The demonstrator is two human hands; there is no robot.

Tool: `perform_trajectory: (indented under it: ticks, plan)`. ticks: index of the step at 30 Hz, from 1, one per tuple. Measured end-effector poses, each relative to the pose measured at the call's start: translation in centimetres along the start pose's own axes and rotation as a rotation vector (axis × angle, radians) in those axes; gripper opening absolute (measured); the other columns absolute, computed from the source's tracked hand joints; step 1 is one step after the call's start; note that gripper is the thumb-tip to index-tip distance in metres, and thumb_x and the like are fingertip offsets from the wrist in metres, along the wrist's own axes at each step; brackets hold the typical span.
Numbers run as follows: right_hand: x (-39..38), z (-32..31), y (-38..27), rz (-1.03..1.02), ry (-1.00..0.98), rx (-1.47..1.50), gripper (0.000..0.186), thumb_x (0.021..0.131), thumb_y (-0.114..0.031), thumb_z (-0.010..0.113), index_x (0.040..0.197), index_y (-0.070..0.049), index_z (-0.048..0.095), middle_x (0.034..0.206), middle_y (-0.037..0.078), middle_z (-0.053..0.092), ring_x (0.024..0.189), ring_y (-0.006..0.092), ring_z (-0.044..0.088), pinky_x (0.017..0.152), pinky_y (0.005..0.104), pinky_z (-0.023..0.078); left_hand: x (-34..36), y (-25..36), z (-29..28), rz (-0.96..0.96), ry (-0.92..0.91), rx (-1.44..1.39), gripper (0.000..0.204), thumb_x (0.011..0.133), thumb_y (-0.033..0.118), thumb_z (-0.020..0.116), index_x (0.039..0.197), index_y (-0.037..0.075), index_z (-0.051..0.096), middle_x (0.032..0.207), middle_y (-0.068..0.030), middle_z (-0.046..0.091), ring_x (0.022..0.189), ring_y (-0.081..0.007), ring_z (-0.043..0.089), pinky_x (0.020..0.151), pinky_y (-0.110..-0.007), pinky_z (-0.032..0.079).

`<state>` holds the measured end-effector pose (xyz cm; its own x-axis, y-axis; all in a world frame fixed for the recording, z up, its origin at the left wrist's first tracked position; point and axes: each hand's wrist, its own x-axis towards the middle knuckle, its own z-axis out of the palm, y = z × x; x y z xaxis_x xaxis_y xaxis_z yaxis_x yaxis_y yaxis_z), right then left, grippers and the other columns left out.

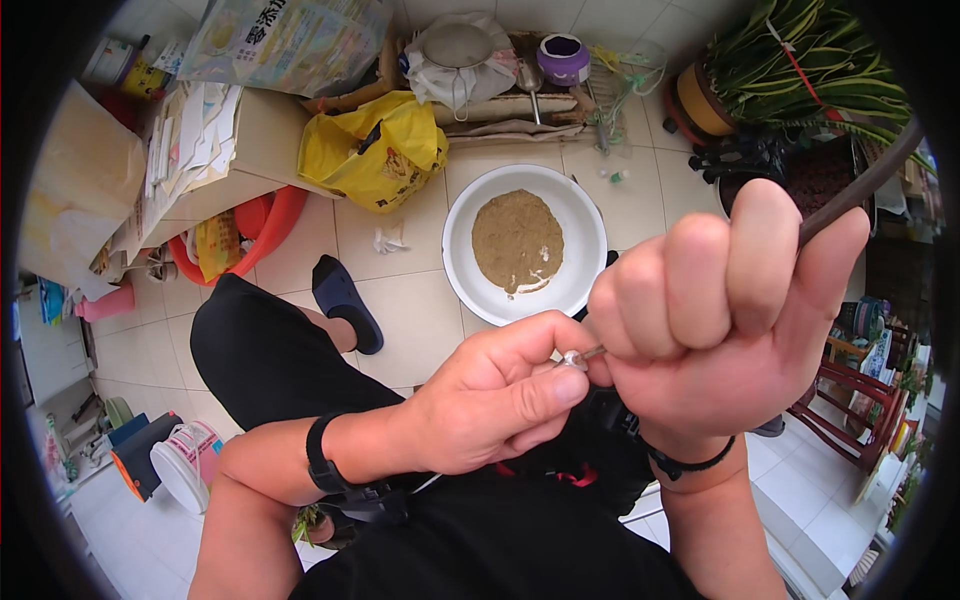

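Observation:
My left hand (500,392) pinches a small shiny silver piece (571,360) between thumb and forefinger. A thin, dark end runs from that piece into my right hand (715,320). The right fingers are curled into a fist. From between them a thick, dark brown cable or rod (862,185) sticks out toward the upper right. My fist hides the middle, so I cannot tell whether the thin end and the dark length are one thing. Below and beyond my hands, a white basin (462,265) stands on the floor with brown, paste-like stuff (515,240) in it.
A yellow plastic bag (375,160) and a red basin (285,225) stand at the left, beside a box (215,165) stacked with papers. A sieve (458,45) and a purple jar (563,60) sit at the back. Potted plants (790,75) fill the right corner. My slippered foot (345,305) rests left of the basin.

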<state>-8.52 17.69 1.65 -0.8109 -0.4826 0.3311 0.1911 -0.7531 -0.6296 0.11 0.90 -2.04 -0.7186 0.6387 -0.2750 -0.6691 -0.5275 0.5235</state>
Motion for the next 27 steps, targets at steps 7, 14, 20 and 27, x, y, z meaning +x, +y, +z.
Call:
perform_trajectory:
  ticks: [7, 14, 20, 27]
  plan:
    - [0.2, 0.4, 0.1, 0.064, -0.033, 0.016, 0.053, 0.113, -0.055, 0.02, 0.082, -0.015, 0.034, 0.06, -0.002, 0.033, 0.049, 0.0129, 0.022, 0.047, 0.0309, 0.023, -0.1, -0.4, 1.2, 0.077, 0.057, 0.183, 0.032, 0.113, 0.026, 0.046, 0.126, 0.0, 0.057, 0.077, 0.003, 0.052, 0.058, -0.0045, 0.041, 0.053, -0.022, 0.034]
    - [1.0, 1.5, -0.3, 0.16, 0.047, 0.086, 0.05, 0.113, -0.053, 0.016, 0.082, -0.017, 0.033, 0.06, -0.002, 0.033, 0.047, 0.0116, 0.021, 0.045, 0.0279, 0.023, -0.4, 0.2, 1.3, 0.237, 0.005, 0.453, 0.024, 0.11, 0.017, 0.045, 0.115, -0.001, 0.061, 0.089, -0.0048, 0.064, 0.079, -0.0137, 0.06, 0.074, -0.029, 0.051]
    - [0.9, 0.7, -0.6, 0.234, 0.124, 0.076, 0.052, 0.113, -0.054, 0.016, 0.081, -0.016, 0.033, 0.058, -0.003, 0.028, 0.046, 0.0105, 0.019, 0.043, 0.0283, 0.02, 0.6, -1.4, 0.9, 0.321, 0.026, 0.458, 0.033, 0.112, 0.024, 0.044, 0.116, -0.004, 0.059, 0.078, 0.0007, 0.055, 0.059, -0.0043, 0.042, 0.053, -0.022, 0.034]
    - [0.1, 0.7, 0.1, 0.159, 0.162, 0.19, 0.053, 0.113, -0.054, 0.019, 0.079, -0.015, 0.033, 0.058, -0.004, 0.026, 0.046, 0.0094, 0.017, 0.043, 0.0278, 0.019, -0.8, 0.3, -0.2, -0.018, -0.05, 0.051, 0.029, 0.11, 0.022, 0.045, 0.116, -0.002, 0.061, 0.071, -0.0006, 0.054, 0.054, -0.005, 0.039, 0.05, -0.022, 0.033]
